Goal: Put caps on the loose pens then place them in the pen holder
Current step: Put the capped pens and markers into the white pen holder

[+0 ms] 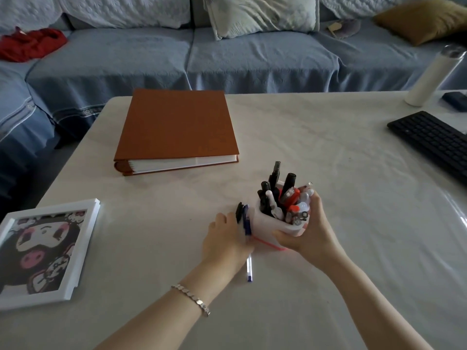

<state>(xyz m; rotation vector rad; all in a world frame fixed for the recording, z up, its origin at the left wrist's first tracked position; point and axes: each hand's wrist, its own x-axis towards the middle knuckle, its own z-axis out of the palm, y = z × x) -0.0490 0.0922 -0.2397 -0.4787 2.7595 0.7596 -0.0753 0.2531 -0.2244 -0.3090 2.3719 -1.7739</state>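
Note:
A white pen holder [265, 223] with a red base edge stands on the table, tilted toward me and crowded with several black, white and red pens [280, 195]. My right hand [303, 228] wraps around its right side and rim. My left hand [227, 238] sits against its left side and grips two pens: a blue-capped clear pen [247, 223], whose tail sticks out below my hand toward me, and a black pen [239, 212] beside it.
A thick brown album [177, 130] lies at the table's far side. A white picture frame [43, 251] lies at the left edge. A black keyboard [432, 142] and a white bottle [429, 77] are at the right. A blue sofa stands behind.

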